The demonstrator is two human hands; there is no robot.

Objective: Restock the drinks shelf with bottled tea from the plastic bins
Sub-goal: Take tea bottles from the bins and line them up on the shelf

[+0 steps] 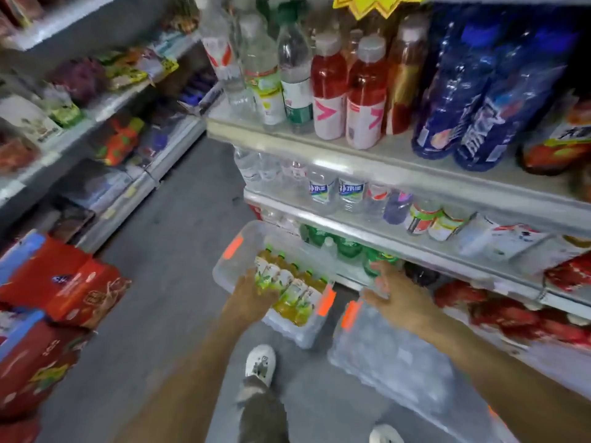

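Observation:
A clear plastic bin (230, 251) with orange tape marks stands on the floor by the drinks shelf, holding a row of tea bottles (292, 289) with green caps lying on their sides. My left hand (252, 292) reaches into this bin and rests on the nearest bottles; whether it grips one I cannot tell. My right hand (393, 295) hovers with fingers spread near the low shelf (425, 254), close to green-capped bottles (348, 246) standing there. A second clear bin (390, 356) sits on the floor under my right arm.
Upper shelves hold water, red drinks (348, 94) and blue bottles (470, 100). Red packs (511, 311) fill the lowest shelf at right. Red cartons (64, 289) are stacked on the floor at left. Snack shelves line the left side. My shoe (260, 362) stands between the bins on the grey floor.

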